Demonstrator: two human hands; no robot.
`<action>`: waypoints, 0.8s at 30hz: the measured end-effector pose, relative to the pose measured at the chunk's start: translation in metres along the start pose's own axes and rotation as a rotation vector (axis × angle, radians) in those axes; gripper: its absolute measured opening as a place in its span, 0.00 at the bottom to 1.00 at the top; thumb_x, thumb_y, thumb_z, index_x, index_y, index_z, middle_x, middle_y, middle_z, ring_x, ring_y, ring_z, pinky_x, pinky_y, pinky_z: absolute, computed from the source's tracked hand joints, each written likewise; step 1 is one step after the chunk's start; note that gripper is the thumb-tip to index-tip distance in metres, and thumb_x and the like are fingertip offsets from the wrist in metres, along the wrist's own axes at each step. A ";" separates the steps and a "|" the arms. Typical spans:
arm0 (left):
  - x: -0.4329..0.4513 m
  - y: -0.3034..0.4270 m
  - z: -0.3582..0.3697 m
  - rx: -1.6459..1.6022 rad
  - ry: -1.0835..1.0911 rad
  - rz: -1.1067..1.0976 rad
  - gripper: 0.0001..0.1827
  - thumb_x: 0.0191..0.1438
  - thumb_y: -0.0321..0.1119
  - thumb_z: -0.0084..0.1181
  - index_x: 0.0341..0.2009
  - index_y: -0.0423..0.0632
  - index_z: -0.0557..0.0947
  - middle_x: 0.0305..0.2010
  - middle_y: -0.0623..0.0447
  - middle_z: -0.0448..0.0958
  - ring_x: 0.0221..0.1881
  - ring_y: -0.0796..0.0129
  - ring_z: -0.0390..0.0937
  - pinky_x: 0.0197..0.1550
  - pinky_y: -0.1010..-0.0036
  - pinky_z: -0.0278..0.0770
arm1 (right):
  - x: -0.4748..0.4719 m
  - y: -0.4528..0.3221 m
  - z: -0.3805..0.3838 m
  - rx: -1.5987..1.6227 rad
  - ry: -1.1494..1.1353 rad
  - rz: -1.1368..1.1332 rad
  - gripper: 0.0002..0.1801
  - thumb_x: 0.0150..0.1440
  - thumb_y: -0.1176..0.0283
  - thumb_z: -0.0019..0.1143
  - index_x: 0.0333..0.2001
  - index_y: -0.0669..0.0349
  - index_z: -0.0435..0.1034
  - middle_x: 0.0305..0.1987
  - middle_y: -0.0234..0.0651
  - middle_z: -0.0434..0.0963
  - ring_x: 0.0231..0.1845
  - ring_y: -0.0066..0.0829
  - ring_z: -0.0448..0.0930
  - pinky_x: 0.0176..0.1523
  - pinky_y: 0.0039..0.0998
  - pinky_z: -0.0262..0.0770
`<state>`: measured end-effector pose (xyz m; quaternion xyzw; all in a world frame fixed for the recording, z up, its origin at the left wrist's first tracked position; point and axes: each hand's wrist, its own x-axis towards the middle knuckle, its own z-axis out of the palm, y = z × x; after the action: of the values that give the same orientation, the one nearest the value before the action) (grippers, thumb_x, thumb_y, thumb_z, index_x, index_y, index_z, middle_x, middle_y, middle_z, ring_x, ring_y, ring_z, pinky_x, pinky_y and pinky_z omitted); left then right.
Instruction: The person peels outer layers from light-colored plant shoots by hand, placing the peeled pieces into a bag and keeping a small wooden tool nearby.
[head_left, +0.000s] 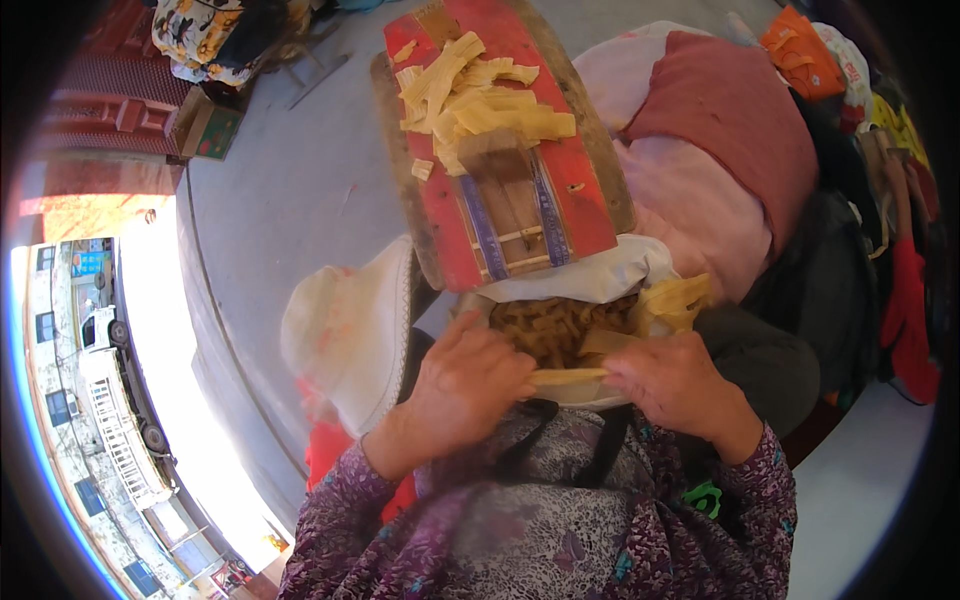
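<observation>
A narrow yellow strip (568, 376), which looks rolled or folded, stretches between my two hands. Its left end is pinched in the fingers of my left hand (471, 381), its right end in those of my right hand (670, 384). Just beyond them, a white bag (592, 276) stands open in my lap with many brown, short pieces (551, 328) inside. Flat yellow pieces (671, 304) stick out at its right side. Past the bag, a red board (431, 225) bears a heap of ribbed yellow strips (480, 105) and a wooden block (499, 184) with two blue printed ribbons.
A whitish hat (349, 330) lies left of my left forearm. Pink cloth-covered bundles (720, 120) rise to the right of the board. Farther right are an orange bag (802, 52) and another person's red sleeve or garment (904, 322). A cardboard box (214, 127) stands far left.
</observation>
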<state>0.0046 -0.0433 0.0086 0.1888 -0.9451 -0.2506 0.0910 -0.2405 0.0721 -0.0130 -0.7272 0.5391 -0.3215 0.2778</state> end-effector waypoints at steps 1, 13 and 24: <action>0.008 -0.006 -0.005 -0.070 0.032 -0.071 0.11 0.47 0.29 0.61 0.38 0.46 0.81 0.35 0.50 0.78 0.43 0.54 0.77 0.60 0.50 0.70 | 0.011 0.007 -0.003 -0.080 0.105 -0.006 0.05 0.57 0.74 0.60 0.38 0.60 0.74 0.26 0.40 0.76 0.25 0.42 0.78 0.28 0.36 0.73; 0.067 -0.060 -0.027 0.119 0.438 -0.167 0.08 0.56 0.25 0.56 0.40 0.39 0.81 0.34 0.43 0.78 0.36 0.50 0.75 0.39 0.62 0.71 | 0.117 0.063 0.013 -0.208 0.475 -0.052 0.09 0.53 0.79 0.55 0.39 0.61 0.74 0.30 0.43 0.76 0.30 0.45 0.79 0.30 0.38 0.73; 0.019 -0.013 -0.015 -0.425 0.466 -0.319 0.13 0.61 0.34 0.55 0.45 0.38 0.81 0.36 0.46 0.79 0.36 0.61 0.77 0.39 0.69 0.75 | 0.055 0.023 0.006 -0.254 0.370 -0.201 0.17 0.43 0.75 0.61 0.41 0.59 0.77 0.26 0.35 0.71 0.26 0.34 0.75 0.31 0.33 0.73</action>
<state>-0.0046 -0.0680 0.0158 0.3630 -0.7843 -0.4031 0.3011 -0.2377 0.0138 -0.0248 -0.7350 0.5419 -0.4049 0.0474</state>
